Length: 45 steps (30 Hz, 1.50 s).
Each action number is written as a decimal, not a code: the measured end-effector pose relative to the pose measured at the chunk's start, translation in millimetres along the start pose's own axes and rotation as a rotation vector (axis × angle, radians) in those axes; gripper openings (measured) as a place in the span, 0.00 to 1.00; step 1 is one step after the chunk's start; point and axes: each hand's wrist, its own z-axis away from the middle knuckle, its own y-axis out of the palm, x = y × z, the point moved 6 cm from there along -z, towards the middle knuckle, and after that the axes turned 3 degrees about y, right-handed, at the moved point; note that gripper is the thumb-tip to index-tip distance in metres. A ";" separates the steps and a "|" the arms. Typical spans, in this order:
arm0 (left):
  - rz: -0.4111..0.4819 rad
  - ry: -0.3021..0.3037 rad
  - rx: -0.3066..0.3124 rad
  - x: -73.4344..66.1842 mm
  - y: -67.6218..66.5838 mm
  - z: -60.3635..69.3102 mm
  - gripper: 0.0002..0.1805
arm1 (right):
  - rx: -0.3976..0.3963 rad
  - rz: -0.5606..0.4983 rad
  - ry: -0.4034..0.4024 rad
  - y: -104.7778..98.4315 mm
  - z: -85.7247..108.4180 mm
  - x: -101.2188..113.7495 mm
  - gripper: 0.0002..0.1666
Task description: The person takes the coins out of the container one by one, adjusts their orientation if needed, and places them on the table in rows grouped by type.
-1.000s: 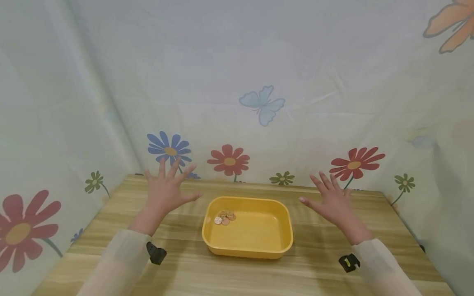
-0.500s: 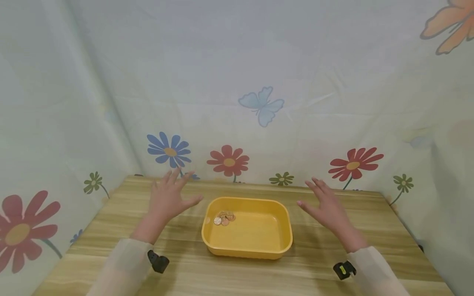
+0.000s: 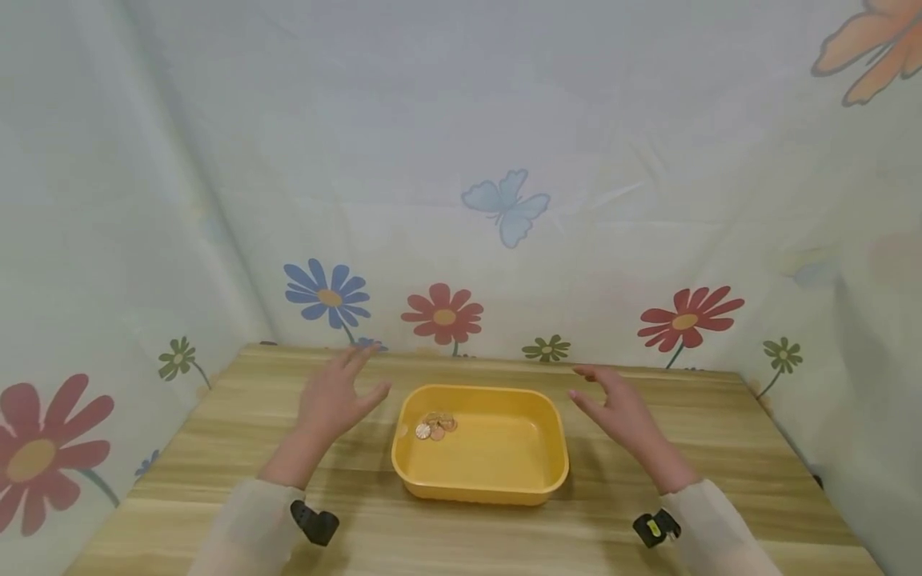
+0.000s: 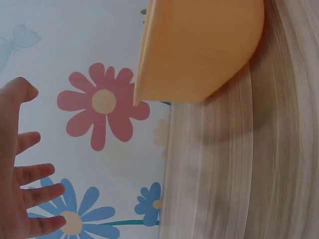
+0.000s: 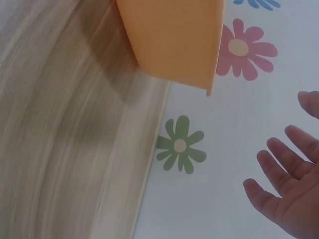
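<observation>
A yellow rectangular tray stands on the wooden table, with several copper-coloured coins grouped at its left inside end. My left hand hovers left of the tray, fingers apart from the thumb, touching nothing. On the other side my right hand is held in the air, its thumb pointing towards the tray's right rim. In the left wrist view the tray's side wall is beyond the spread fingers of the left hand. The right wrist view shows the tray wall and the right hand with nothing in it.
The light wooden table reaches back to a pale cloth printed with flowers and a butterfly, which also hangs at both sides. Black straps with small devices sit at both wrists.
Both hands have come lower, and the right hand has moved a little to the left, nearer the tray. The fingers of both are less spread. The tray and coins stay in place.
</observation>
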 end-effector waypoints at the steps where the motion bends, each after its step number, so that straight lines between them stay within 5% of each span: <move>1: 0.019 -0.015 0.013 -0.1 0.7 0.4 0.35 | 0.008 -0.008 0.005 1.0 -0.5 1.2 0.27; 11: 0.156 -0.100 0.116 -3.3 5.1 3.2 0.34 | 0.135 -0.043 0.020 9.0 -15.4 16.1 0.25; 22: 0.355 -0.130 0.130 -4.5 12.2 0.7 0.32 | 0.311 -0.080 0.048 15.9 -30.9 31.4 0.24; 31: 0.464 -0.254 0.216 -2.9 25.3 7.0 0.32 | 0.455 -0.066 0.023 31.2 -44.6 47.3 0.25; 45: 0.565 -0.299 0.216 -4.1 46.8 15.4 0.28 | 0.608 -0.063 -0.002 59.9 -63.5 68.8 0.23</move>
